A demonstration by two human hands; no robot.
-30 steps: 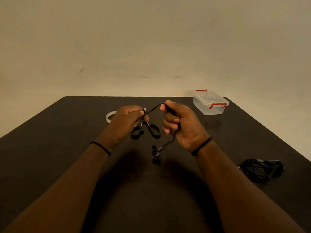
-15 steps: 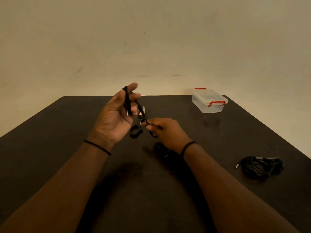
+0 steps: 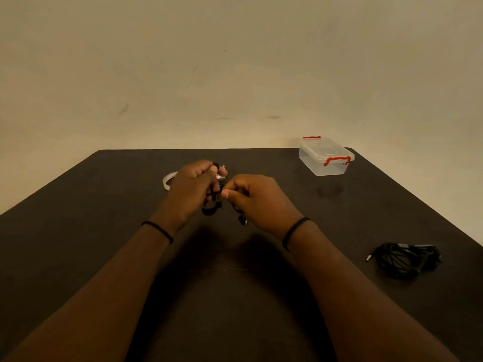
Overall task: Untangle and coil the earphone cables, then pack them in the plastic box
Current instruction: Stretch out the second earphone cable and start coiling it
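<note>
My fingers [image 3: 224, 195] on the right hand [image 3: 257, 198] are pinched together on a thin black cable [image 3: 211, 208], right beside my left hand [image 3: 192, 190], whose fingers are curled shut around the loops already wound there. The cable sits between the two hands, above the middle of the dark surface [image 3: 78, 231]; a short loop sags below the left hand and the earbuds [image 3: 243, 220] dangle under my right palm. The free run looks to lie from left fingers across to right, so I judge the next wrap must go leftward, with the right hand feeding. The cord is slim, limp and rubbery, likely to spring loose if I slacken. The box [image 3: 325, 159] stands far right on the surface, clear plastic, rectangular, lid on with red clips, well apart. A second tangle [image 3: 407, 258] of black cable lies near my right forearm, nearer that hand.
</note>
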